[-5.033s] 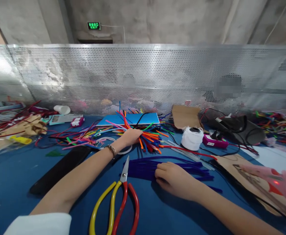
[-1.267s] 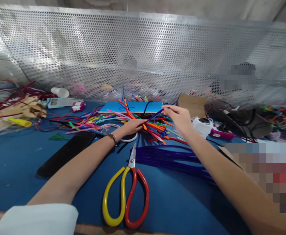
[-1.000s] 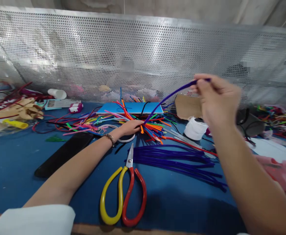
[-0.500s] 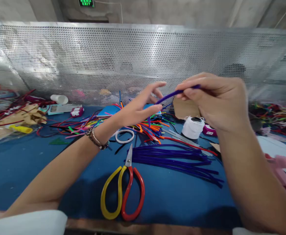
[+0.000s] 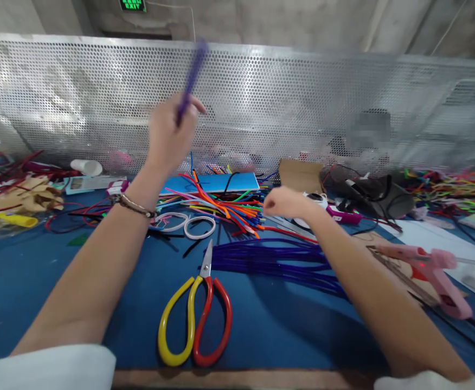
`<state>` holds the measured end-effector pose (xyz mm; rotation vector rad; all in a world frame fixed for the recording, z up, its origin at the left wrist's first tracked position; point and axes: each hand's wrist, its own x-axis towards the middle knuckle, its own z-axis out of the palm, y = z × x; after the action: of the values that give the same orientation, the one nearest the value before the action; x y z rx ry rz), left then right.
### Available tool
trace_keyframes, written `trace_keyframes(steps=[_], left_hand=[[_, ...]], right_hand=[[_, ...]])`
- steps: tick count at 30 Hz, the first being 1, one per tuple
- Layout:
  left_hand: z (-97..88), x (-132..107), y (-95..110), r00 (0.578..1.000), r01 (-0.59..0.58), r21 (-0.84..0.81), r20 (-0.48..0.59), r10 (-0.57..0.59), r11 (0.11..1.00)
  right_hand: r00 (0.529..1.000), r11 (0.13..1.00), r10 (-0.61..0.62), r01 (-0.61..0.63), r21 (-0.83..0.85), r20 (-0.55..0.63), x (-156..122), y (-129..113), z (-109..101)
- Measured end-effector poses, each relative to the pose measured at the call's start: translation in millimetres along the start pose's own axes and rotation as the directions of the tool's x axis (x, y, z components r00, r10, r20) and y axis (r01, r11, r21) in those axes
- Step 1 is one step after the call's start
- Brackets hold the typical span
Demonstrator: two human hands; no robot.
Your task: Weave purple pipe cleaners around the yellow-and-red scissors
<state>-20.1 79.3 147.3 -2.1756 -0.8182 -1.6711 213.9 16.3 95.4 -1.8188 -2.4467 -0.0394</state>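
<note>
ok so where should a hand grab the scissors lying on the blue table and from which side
Take the scissors by the two loop handles, yellow and red, coming from the near table edge. They lie flat and shut, blades pointing away toward the purple stems, loops nearest the person and clear of clutter. The left hand holds a purple stem aloft, so the empty right hand probably suits.

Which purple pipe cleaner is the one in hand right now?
On the blue table, a purple bundle lies beyond the scissors. Ignore it. Look above the mixed-colour pile: the left hand holds a single purple pipe cleaner upright against the perforated metal screen.
</note>
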Motion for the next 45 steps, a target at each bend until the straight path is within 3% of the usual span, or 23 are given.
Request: trace_keyframes(steps=[1,3,4,5,6,11,15,21,26,30,35,37,38,40,42,43,45], left_hand=[[6.3,-6.5,2.6,0.966,-0.082,0.089,0.251,0.058,0.993],[25.6,-26.5,9.4,0.844,-0.196,0.083,0.522,0.125,0.977],[36.7,-38.6,12.3,0.667,-0.282,0.109,0.737,0.113,0.953],[47.3,-51.0,14.0,0.579,-0.313,0.096,0.808,0.11,0.945],[56.7,-62.9,14.6,0.532,-0.327,0.089,0.84,0.106,0.941],[76.4,-101.2,3.0,0.384,-0.39,0.068,0.918,0.095,0.918],[73.0,-110.8,-7.2,0.333,-0.422,0.041,0.936,0.113,0.906],[72.2,-118.8,-5.7,0.341,-0.422,0.068,0.936,0.088,0.904],[74.7,-120.0,0.7,0.344,-0.402,0.079,0.936,0.07,0.912],[81.3,-122.8,1.9,0.375,-0.377,0.109,0.926,0.044,0.92],[92.7,-126.0,0.2,0.449,-0.328,0.128,0.893,0.036,0.936],[91.0,-121.0,-0.5,0.496,-0.3,0.105,0.866,0.061,0.948],[87.6,-116.3,-0.8,0.527,-0.284,0.088,0.846,0.079,0.955],[76.4,-103.3,-1.0,0.602,-0.255,0.061,0.791,0.109,0.965],[61.6,-87.2,-0.6,0.696,-0.224,0.072,0.71,0.108,0.972],[54.3,-78.8,-0.1,0.748,-0.205,0.089,0.657,0.097,0.975],[42.4,-62.9,2.4,0.847,-0.16,0.123,0.527,0.073,0.979]], right_hand=[[0.996,1.0,0.01,-0.008,-0.016,0.088,4.1,-0.8,8.3],[0.98,0.999,0.026,-0.019,-0.035,0.196,10.7,-1.8,23.3],[0.974,0.999,0.035,-0.026,-0.042,0.224,12.9,-2.0,29.4],[0.971,0.999,0.039,-0.029,-0.046,0.236,14.4,-2.0,34.5],[0.97,0.999,0.039,-0.029,-0.046,0.24,15.2,-1.9,38.7],[0.986,1.0,0.007,-0.006,-0.011,0.166,15.9,-0.7,53.4],[0.999,0.999,0.01,-0.012,0.039,0.039,18.3,2.3,63.0],[0.989,0.991,-0.014,0.034,0.133,-0.144,22.8,8.8,66.0],[0.948,0.978,-0.031,0.094,0.186,-0.316,22.8,12.0,68.7],[0.871,0.967,-0.033,0.152,0.204,-0.49,23.8,7.5,53.3],[0.733,0.955,0.007,0.196,0.221,-0.68,21.2,2.7,10.3],[0.628,0.945,0.056,0.217,0.243,-0.776,16.7,6.0,-6.4],[0.539,0.933,0.096,0.245,0.265,-0.837,13.6,9.0,-14.4],[0.311,0.896,0.187,0.334,0.292,-0.932,5.1,16.3,-29.9],[0.061,0.863,0.241,0.444,0.243,-0.969,-6.2,22.6,-44.7],[-0.04,0.85,0.247,0.489,0.197,-0.968,-12.5,24.2,-51.4],[-0.119,0.863,0.2,0.492,0.118,-0.973,-24.9,22.2,-61.3]])
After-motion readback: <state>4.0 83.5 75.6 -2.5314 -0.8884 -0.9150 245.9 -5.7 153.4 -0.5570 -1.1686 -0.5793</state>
